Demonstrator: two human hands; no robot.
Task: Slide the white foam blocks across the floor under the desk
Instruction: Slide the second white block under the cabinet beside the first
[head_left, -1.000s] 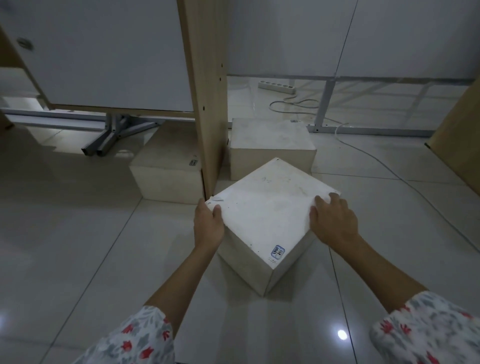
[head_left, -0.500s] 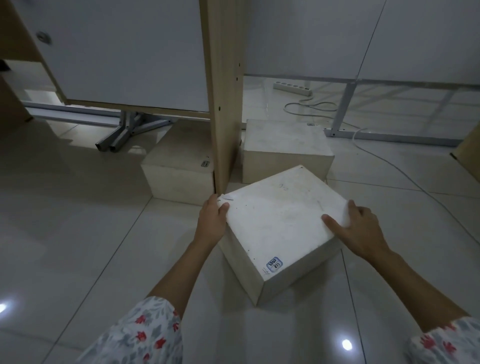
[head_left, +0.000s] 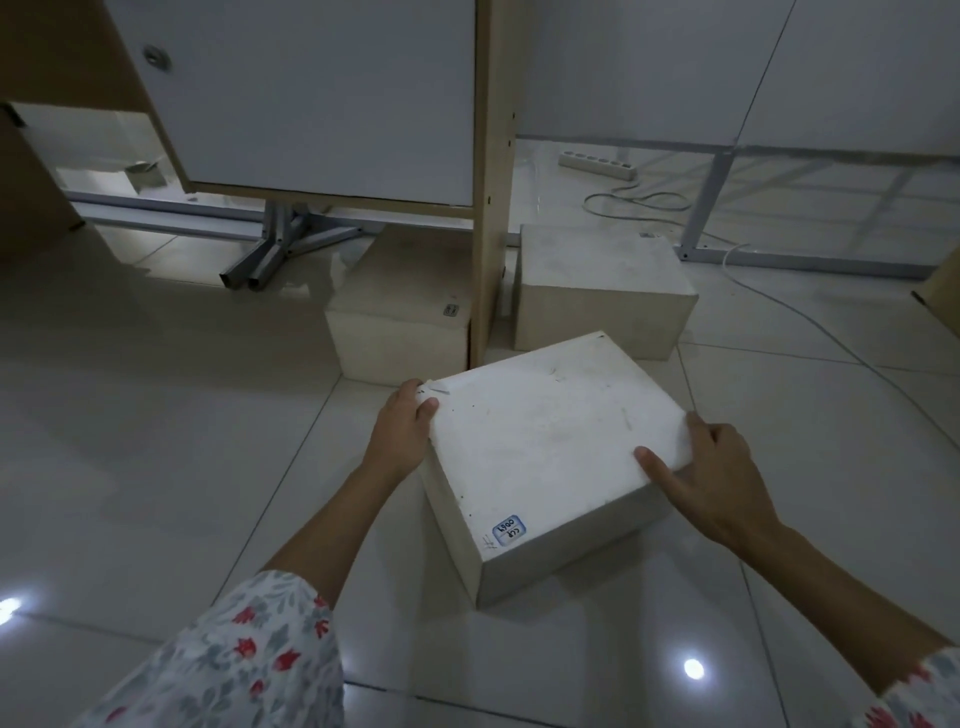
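Note:
A white foam block (head_left: 545, 447) with a small blue-edged label on its near corner lies on the tiled floor, turned at an angle. My left hand (head_left: 405, 426) grips its far left corner. My right hand (head_left: 711, 478) holds its right corner, thumb on the top face. Two more foam blocks stand behind it: one (head_left: 400, 312) left of the wooden desk panel (head_left: 491, 208), the other (head_left: 597, 280) right of the panel, under the desk.
A metal desk foot (head_left: 270, 254) lies at the back left. A power strip (head_left: 597, 163) and a white cable (head_left: 779, 301) lie on the floor at the back right, by a metal frame leg (head_left: 701, 208). Glossy floor tiles surround the block.
The near block has rotated a little clockwise on the floor. My right hand slid from its top right edge down around the right corner. My left hand stays on the left corner.

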